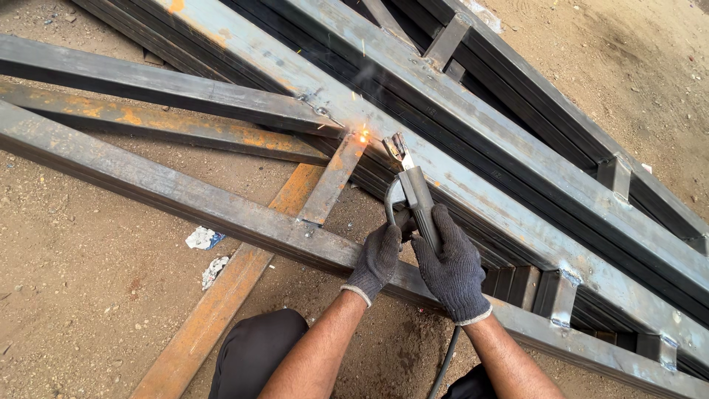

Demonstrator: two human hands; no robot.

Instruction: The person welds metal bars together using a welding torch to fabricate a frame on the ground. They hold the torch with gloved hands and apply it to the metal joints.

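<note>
The work surface is bare dirt ground (88, 295), outdoors. A frame (517, 170) of rusty steel tubes lies flat on it. Two scraps (207, 255) of paper lie beside one tube. Two gloved hands, left hand (378, 255) and right hand (452, 270), close around one holder (417, 196). Its tip meets a glowing joint (362, 136), throwing sparks.

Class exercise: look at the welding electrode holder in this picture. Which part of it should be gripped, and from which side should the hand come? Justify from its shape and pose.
Grip the electrode holder by its long grey handle, coming from the near, cable end. Its clamp end points away toward the sparks at the steel tube joint, so that end is likely hot. The right hand wraps the handle there; the left hand steadies it beside the lever.
</note>
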